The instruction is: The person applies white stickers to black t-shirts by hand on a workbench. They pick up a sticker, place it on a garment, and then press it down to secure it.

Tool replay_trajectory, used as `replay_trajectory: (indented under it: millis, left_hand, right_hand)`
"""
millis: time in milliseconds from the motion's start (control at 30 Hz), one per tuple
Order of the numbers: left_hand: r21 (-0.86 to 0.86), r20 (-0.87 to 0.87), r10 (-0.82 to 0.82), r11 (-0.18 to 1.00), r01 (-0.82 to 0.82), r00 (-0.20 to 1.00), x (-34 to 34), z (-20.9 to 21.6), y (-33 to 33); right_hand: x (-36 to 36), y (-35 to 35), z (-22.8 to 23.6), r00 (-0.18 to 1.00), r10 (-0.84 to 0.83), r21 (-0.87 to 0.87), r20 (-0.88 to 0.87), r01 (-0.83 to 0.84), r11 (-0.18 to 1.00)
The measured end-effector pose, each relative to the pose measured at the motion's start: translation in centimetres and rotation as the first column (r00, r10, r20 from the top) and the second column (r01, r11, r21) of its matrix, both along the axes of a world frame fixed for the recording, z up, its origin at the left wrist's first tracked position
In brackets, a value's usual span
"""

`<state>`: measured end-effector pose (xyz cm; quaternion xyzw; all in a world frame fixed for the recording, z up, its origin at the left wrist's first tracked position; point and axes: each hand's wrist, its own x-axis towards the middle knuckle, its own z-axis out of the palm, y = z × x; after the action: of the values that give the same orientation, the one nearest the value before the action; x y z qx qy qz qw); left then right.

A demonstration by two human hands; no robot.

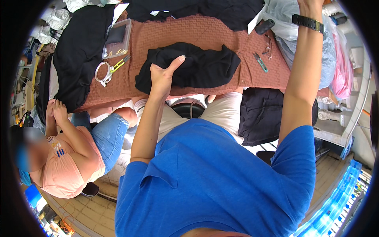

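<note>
A piece of black cloth (205, 65) lies bunched on the brown-covered table in front of me. My left hand (161, 77) is at its left part, thumb stretched over the cloth and the other fingers tucked out of sight at the fabric. Raised far to the right, my right hand (312, 3) is at the upper rim of the picture, above the plastic bags. Most of that hand is cut off, so its fingers and anything in them do not show. A dark watch (308, 23) is on the right wrist.
Left of the cloth are yellow thread snips (120, 64), a white hoop (103, 73) and a clear plastic box (125, 37). Green snips (260, 63) and eyeglasses (269, 46) lie right. Plastic bags (323, 59) bulge at the table's right end. A co-worker (73, 158) sits at left.
</note>
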<state>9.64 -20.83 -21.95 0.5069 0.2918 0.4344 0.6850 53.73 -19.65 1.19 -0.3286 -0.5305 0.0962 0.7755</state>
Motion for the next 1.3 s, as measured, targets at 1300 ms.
replay_trajectory:
  millis: [1300]
  left_hand:
    - [-0.443,0.307,0.116,0.896,0.033,0.945,0.4,4.9,-1.8]
  right_hand:
    - [-26.4,-5.4,-14.6,0.654,0.143,-0.356,0.743,0.205,0.912]
